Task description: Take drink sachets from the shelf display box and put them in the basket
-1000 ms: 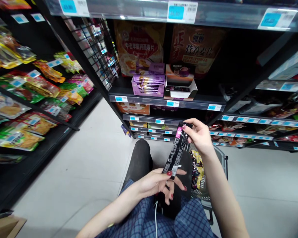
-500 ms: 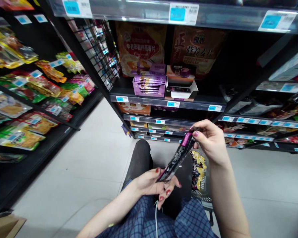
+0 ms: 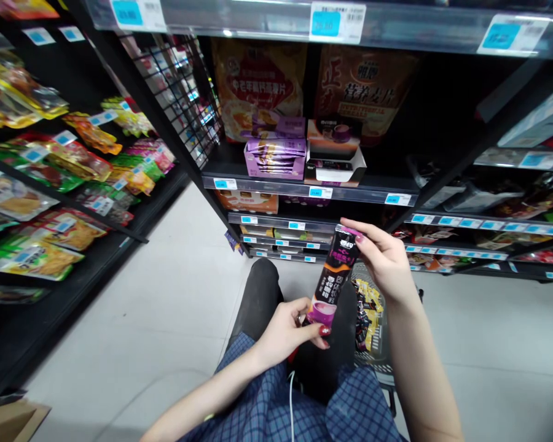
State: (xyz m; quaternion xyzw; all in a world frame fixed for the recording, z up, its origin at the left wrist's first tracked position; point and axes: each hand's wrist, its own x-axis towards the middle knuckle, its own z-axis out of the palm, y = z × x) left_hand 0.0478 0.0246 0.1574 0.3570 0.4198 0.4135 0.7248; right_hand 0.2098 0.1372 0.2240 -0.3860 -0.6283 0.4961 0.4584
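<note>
A long black drink sachet with a purple top and a cup picture is held upright between both hands above my lap. My right hand pinches its top end. My left hand pinches its bottom end between thumb and fingers. Its printed front faces me. Below it stands a shopping basket with several small packets inside.
Ahead, a black shelf carries a purple display box, an open white box and large cereal bags. Snack bags fill the left racks. Pale floor runs between. A cardboard corner lies bottom left.
Both hands have turned the sachet over, from its black back with a barcode to its printed front. It now stands more upright, and my left hand grips the bottom end with a pinch.
</note>
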